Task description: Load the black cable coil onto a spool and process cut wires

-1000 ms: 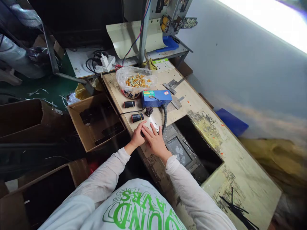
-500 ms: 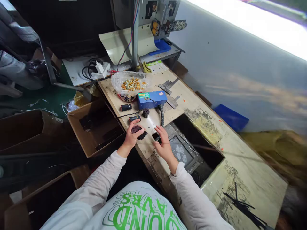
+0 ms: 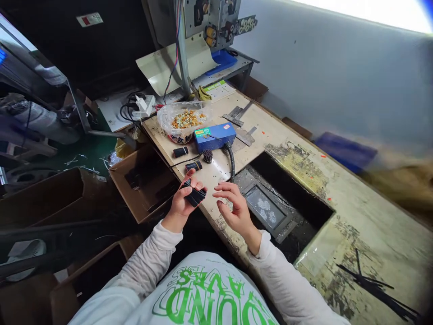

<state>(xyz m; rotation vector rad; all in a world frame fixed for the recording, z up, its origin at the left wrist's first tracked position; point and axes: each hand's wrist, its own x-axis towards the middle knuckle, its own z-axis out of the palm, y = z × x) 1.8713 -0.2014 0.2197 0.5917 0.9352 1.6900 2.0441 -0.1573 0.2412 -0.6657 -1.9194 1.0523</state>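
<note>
Along the near left edge of the worktop (image 3: 267, 131), an open cardboard box (image 3: 144, 192) sat just outside it, and the person's left hand (image 3: 182, 203) was clamped on a bundle of thin black wires (image 3: 195, 196), held over the edge. Farther in lay a short bound bundle (image 3: 180, 152) and another (image 3: 193, 166), with an upright bundle (image 3: 207, 155) near a blue box (image 3: 214, 136) trailing a ribbed black hose (image 3: 232, 162) and a plastic bag of yellowish coils (image 3: 184, 118) behind. To the right, the right hand (image 3: 235, 207) hung open and empty, well apart from the left, beside a rectangular cut-out (image 3: 291, 194). The step in hand seemed to be sorting that bundle; the next move appeared to call for the free hand to steady it.
</note>
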